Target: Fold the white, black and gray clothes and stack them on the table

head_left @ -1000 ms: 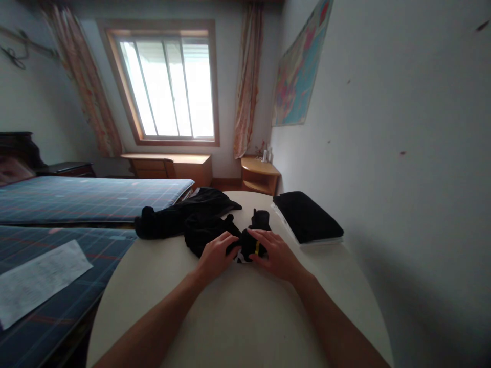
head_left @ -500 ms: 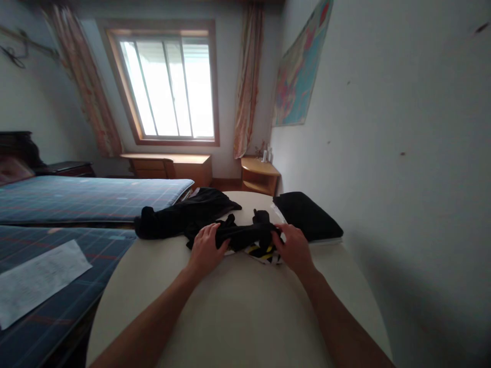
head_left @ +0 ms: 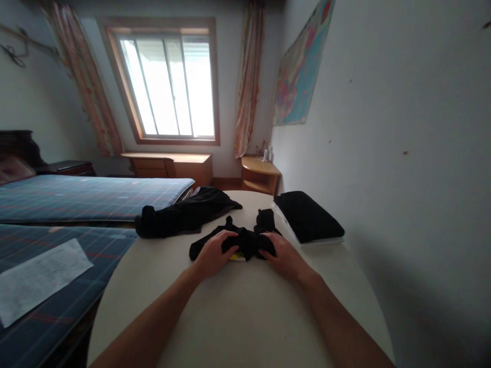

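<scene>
A crumpled black garment (head_left: 248, 243) lies on the round white table (head_left: 245, 312), with a bit of yellow and white print showing at its near edge. My left hand (head_left: 215, 252) grips its left part, fingers over the top and thumb on the near side. On the other half, my right hand (head_left: 283, 252) holds the cloth between bent fingers and thumb. Two black ends of the garment stick out beyond my hands. What lies under my palms is hidden.
Another black garment (head_left: 184, 214) lies loosely at the table's far left. At the far right is a folded black cloth (head_left: 310, 217) with a pale layer beneath. A plaid mattress (head_left: 107, 250) with a paper sheet (head_left: 42, 281) adjoins on the left; a wall (head_left: 406, 214) stands right.
My hands have come closer together and down towards the table. The stretch of cloth between them has bunched, covering most of the striped yellow print that showed before.
</scene>
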The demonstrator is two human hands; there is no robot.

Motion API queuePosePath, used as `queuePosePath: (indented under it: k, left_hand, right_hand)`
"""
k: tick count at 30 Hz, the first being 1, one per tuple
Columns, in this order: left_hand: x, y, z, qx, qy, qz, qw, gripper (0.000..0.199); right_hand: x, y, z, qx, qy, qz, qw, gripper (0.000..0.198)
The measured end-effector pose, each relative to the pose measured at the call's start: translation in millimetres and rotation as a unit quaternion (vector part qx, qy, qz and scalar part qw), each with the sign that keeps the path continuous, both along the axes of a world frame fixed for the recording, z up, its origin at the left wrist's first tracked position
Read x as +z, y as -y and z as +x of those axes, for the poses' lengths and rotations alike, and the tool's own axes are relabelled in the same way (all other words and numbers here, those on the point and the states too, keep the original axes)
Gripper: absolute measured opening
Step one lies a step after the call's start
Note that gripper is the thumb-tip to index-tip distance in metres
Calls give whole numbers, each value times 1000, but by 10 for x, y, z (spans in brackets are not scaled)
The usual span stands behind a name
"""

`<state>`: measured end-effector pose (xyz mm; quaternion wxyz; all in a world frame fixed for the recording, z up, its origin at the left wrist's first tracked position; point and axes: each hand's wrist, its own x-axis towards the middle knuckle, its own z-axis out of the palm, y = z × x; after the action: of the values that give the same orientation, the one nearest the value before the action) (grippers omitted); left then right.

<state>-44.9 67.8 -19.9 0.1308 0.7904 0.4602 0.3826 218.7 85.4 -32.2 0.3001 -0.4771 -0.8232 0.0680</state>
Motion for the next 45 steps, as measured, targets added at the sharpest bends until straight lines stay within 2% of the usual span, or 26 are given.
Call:
queuePosePath:
  k: [3,6,9,11,13,15,17,19,21,24,28,32,35,37,39,42,45]
  left_hand:
    - [-8,-3,-85,-29,5,-39,999,57]
    - [-31,-19,-174,-34,-12,-57,998,75]
    - [-56,-43,-223,-48,-46,-61,996,72]
    - [-73,-63,-221,-55,-69,-58,994,56]
    - [-88,-85,-199,-41,-75,-57,995,39]
    - [-93,-104,-168,-9,-55,-58,997,29]
    - [-81,-112,-142,22,-25,-55,998,25]
    - [-54,-106,-125,34,7,-49,998,23]
    - [-20,-91,-113,31,36,-44,998,22]
    - [26,-80,-102,34,80,-40,995,23]
    - [63,-121,-121,69,153,-40,985,24]
    - [88,-171,-176,89,291,-104,947,42]
    - [82,-156,-198,21,349,-175,920,57]
    - [52,-120,-193,-50,315,-187,929,62]
    - [2,-73,-173,-95,220,-167,956,72]
    - [-68,-6,-124,-109,63,-123,984,83]
    - [-59,37,-88,-96,-6,-97,991,66]
  right_hand:
    - [78,7,34,-39,-3,-37,999,31]
    - [188,10,104,-145,-17,-29,989,31]
    - [260,5,203,-242,-54,-24,968,36]
    - [271,-10,269,-278,-86,-18,956,43]
    - [254,-33,313,-276,-107,21,955,49]
    - [218,-59,319,-235,-97,90,963,52]
    - [176,-72,284,-184,-52,148,970,57]
    - [134,-65,220,-153,2,163,975,63]
    - [101,-38,150,-135,37,139,980,66]
    - [85,11,82,-105,63,66,990,63]
    - [150,28,80,-65,69,-12,995,35]
    - [229,-17,143,-92,-62,-32,993,37]
    - [234,-49,188,-149,-162,-10,975,39]
    - [207,-55,193,-176,-185,-6,967,43]
    - [166,-49,178,-163,-171,-11,972,46]
    - [105,-34,153,-104,-98,-25,990,48]
    - [92,-27,154,-97,-23,-51,994,38]
